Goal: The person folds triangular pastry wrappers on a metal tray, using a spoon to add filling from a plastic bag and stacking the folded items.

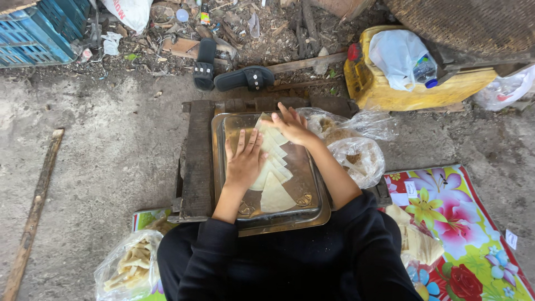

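A metal tray [312,189] rests on a low dark wooden stand [199,161] in front of me. Several pale triangular dough sheets [275,195] lie overlapping in a row down the tray. My left hand [244,161] lies flat, fingers spread, on the sheets in the middle of the row. My right hand [291,125] rests on the sheets at the far end of the tray, fingers stretched out over them. Neither hand grips anything.
Clear plastic bags [356,159] with filling sit right of the tray. A bag of folded pastries [128,267] lies at lower left, a stack of sheets [421,242] on a flowered mat [473,239] at right. A yellow jerrycan [412,89], black sandals [245,77] and a blue crate [33,33] stand beyond.
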